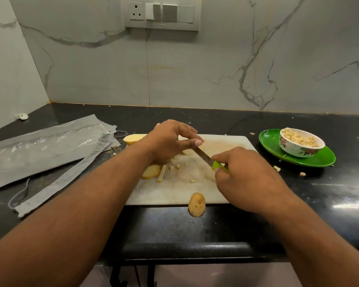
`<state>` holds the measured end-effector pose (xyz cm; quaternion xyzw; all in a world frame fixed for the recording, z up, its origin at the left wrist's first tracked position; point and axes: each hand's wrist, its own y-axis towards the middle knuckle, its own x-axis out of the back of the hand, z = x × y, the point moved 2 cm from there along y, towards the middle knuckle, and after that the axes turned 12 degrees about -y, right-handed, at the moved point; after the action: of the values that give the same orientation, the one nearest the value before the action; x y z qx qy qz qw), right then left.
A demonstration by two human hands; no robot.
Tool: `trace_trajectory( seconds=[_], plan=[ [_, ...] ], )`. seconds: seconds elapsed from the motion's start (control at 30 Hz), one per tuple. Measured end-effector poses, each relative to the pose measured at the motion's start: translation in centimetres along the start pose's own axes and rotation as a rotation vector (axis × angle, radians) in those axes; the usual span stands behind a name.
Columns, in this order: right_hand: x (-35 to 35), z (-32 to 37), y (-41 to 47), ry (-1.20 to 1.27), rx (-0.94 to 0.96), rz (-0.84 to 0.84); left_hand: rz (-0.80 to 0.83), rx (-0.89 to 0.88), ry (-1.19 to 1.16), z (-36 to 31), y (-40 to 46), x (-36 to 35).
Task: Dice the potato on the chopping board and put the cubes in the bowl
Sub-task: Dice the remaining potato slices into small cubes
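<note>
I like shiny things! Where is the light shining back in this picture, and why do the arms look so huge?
Head view: white glare streaks the black counter at right; the plastic bag glints too. The wide lens stretches both forearms near the bottom edge, and the picture is slightly soft.

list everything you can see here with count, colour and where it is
chopping board: one, white, centre of the counter
potato pieces: several, pale yellow, on the board
potato end: one, brown, over the board's near edge
knife: one, green handle, blade over the board
bowl: one, white floral, holds potato cubes, on the plate
plate: one, green, right of the board
stray cubes: a few, counter near the plate
plastic bags: grey, left of the board
switch panel: one, white, wall
left hand: on potato, fingertip on blade
right hand: grips the knife handle
</note>
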<state>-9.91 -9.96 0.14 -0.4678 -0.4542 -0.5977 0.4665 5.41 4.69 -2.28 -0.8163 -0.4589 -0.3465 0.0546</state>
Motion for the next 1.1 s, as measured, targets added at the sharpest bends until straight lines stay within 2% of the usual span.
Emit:
trace_trajectory(
  seconds=[0.13, 0.2, 0.43, 0.67, 0.8, 1.1],
  plan=[
    [0.6, -0.7, 0.1, 0.088, -0.038, -0.058, 0.022, -0.002, -0.015, 0.3, 0.1, 0.7],
    [0.6, -0.9, 0.5, 0.050, -0.064, -0.059, 0.009, 0.024, 0.025, 0.3, 0.0, 0.8],
    [0.1, -0.3, 2.1, -0.141, -0.089, -0.037, 0.024, 0.176, 0.419, 0.0, 0.3, 0.6],
    [-0.4, 1.3, 2.6, -0.221, -0.030, -0.007, -0.062, 0.178, 0.479, -0.5, 1.1, -1.1],
    [-0.5, 1.9, 2.1, -0.230, -0.004, 0.009, -0.127, 0.248, 0.458, -0.6, 1.6, -1.6],
    [1.0, 1.9, -1.6, -0.264, -0.027, 0.061, -0.122, 0.283, 0.440, -0.4, 1.6, -1.5]
  ],
)
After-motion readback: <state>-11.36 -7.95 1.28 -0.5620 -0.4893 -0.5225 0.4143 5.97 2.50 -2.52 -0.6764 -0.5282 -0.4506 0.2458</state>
